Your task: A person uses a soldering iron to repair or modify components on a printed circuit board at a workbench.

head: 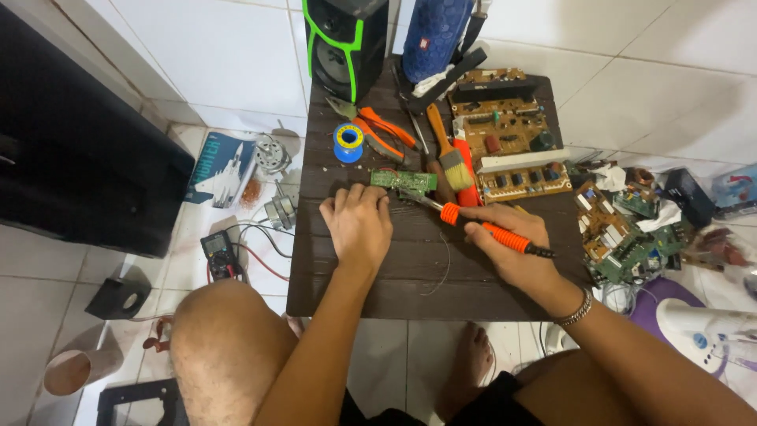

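My left hand (359,222) rests palm down on the dark wooden table (394,276), its fingertips just below a small green circuit board (404,181). My right hand (512,241) grips an orange-handled soldering iron (489,227), whose metal tip points up-left toward the small board. A thin strand of solder wire (441,272) curls on the table between my hands.
A blue solder spool (348,142), orange pliers (378,130), a paint brush (449,158) and a large brown circuit board (509,134) lie farther back. A black-green speaker (345,43) stands at the far edge. A multimeter (220,254) lies on the floor left; loose boards (623,233) pile at right.
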